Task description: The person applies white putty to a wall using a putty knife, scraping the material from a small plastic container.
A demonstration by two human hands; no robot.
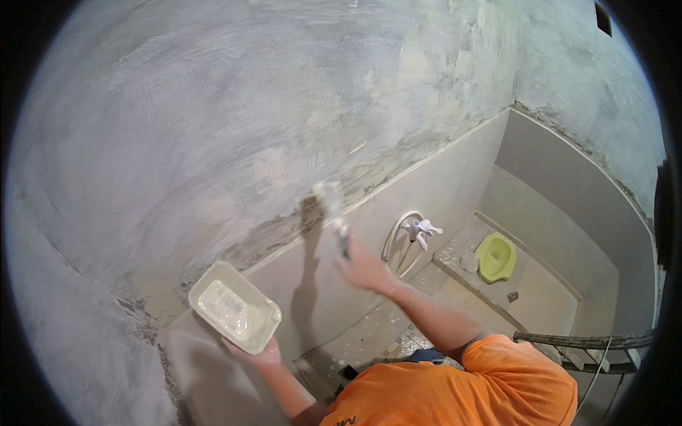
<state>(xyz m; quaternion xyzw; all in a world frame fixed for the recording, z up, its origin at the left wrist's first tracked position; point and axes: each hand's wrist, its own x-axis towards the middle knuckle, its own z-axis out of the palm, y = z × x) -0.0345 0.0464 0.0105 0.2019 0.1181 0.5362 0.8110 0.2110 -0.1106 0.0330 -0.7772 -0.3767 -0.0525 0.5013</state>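
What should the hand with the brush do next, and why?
Probably sweep the brush on along the wall just above the tile edge. The right hand holds it against a patchy, bare-looking strip there, while the wall higher up looks whiter. The left hand holds the tray of white paste near for a dip if it runs dry.

The person wears a bright orange short-sleeved shirt (490,387), with both forearms bare.

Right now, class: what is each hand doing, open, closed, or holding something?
Left hand: holds the white tray of putty from beneath.
Right hand: closed on a putty knife, blade against the wall.
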